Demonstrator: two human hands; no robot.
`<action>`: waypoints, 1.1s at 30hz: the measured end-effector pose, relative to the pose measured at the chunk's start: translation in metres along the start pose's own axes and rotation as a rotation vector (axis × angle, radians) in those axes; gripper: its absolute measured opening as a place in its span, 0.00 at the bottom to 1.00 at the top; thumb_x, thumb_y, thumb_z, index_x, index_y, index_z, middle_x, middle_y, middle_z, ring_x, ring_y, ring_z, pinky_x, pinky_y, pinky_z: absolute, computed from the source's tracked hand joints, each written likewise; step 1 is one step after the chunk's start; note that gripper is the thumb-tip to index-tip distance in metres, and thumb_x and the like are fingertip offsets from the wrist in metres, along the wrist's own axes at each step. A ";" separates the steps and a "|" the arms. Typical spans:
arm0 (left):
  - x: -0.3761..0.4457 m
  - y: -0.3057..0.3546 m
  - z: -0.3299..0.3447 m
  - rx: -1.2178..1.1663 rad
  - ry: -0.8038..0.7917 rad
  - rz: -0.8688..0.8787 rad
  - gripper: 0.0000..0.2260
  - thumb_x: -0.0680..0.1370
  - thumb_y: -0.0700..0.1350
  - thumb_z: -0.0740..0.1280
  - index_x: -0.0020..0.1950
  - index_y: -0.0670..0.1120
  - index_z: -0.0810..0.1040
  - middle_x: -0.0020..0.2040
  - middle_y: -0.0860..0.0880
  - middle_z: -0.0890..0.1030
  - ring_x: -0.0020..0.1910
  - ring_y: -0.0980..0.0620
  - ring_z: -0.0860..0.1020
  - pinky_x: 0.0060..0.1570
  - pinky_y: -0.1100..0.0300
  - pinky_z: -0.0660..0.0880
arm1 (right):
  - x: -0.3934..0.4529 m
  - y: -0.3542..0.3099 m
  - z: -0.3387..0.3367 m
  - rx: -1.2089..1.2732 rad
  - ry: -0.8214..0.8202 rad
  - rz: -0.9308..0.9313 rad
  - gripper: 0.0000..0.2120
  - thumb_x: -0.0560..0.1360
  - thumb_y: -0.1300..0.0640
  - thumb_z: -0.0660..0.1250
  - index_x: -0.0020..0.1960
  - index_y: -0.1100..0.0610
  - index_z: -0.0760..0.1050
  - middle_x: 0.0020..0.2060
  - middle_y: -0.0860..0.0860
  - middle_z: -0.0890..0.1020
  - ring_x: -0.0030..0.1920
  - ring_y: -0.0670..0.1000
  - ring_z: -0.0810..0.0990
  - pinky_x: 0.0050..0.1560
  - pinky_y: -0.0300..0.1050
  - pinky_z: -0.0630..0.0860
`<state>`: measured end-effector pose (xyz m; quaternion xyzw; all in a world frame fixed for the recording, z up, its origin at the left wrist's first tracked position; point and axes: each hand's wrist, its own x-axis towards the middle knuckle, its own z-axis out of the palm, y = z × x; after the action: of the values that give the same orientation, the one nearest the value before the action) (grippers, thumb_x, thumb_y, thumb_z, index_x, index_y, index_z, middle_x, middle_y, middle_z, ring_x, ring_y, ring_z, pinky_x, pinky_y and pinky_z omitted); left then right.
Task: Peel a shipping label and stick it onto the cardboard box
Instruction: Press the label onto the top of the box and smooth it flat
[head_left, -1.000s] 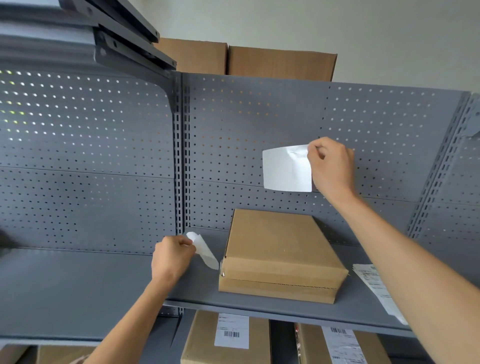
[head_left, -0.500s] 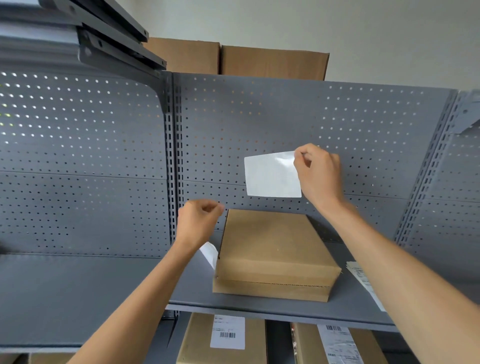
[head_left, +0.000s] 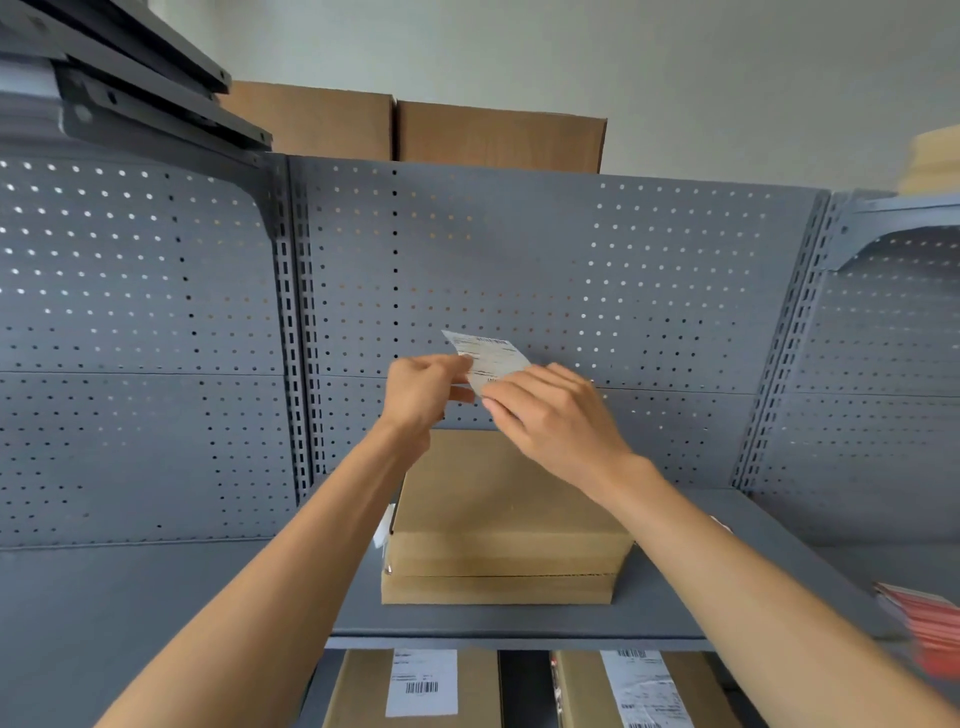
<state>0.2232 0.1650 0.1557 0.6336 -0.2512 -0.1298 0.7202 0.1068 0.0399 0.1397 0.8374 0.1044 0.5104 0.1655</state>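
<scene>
A flat brown cardboard box (head_left: 498, 519) lies on the grey metal shelf (head_left: 519, 621), its top bare. Above its far edge I hold a white shipping label (head_left: 488, 356), printed side towards me and tilted. My left hand (head_left: 423, 395) pinches the label's left edge. My right hand (head_left: 556, 421) grips its lower right part and covers that corner. Both hands meet in front of the perforated back panel (head_left: 571, 270). A strip of white backing paper (head_left: 387, 525) lies against the box's left side, mostly hidden by my left forearm.
Two labelled boxes (head_left: 415, 686) (head_left: 639, 691) stand on the shelf below. Larger cartons (head_left: 498, 137) sit behind the panel's top. A red-and-white stack (head_left: 930, 629) lies at the shelf's right end. A slotted upright (head_left: 291, 332) divides the bays.
My left hand let go of the backing strip beside the box and rose to the label. My right hand lowered and turned the label, so its printed side now shows.
</scene>
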 end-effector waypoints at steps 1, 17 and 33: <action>0.000 -0.001 0.000 -0.010 -0.004 0.022 0.10 0.80 0.42 0.69 0.42 0.43 0.86 0.43 0.46 0.89 0.34 0.54 0.82 0.27 0.62 0.65 | -0.002 0.001 -0.001 0.026 -0.009 0.007 0.08 0.79 0.55 0.67 0.46 0.58 0.83 0.40 0.50 0.86 0.40 0.53 0.82 0.39 0.48 0.73; 0.006 0.001 -0.005 -0.026 -0.070 0.207 0.08 0.81 0.46 0.69 0.45 0.48 0.87 0.42 0.55 0.88 0.37 0.61 0.78 0.42 0.62 0.71 | 0.024 0.038 -0.015 0.765 0.060 1.197 0.16 0.80 0.46 0.64 0.48 0.56 0.84 0.44 0.45 0.87 0.43 0.43 0.82 0.39 0.39 0.72; 0.012 -0.017 0.001 0.077 0.045 0.203 0.06 0.78 0.44 0.73 0.46 0.43 0.88 0.41 0.48 0.89 0.40 0.51 0.85 0.42 0.66 0.78 | 0.014 0.035 -0.004 0.766 0.098 1.241 0.03 0.74 0.62 0.71 0.46 0.60 0.83 0.40 0.53 0.87 0.31 0.40 0.79 0.37 0.35 0.77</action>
<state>0.2347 0.1555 0.1415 0.6348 -0.3026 -0.0322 0.7102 0.1098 0.0127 0.1664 0.7176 -0.2110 0.4750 -0.4636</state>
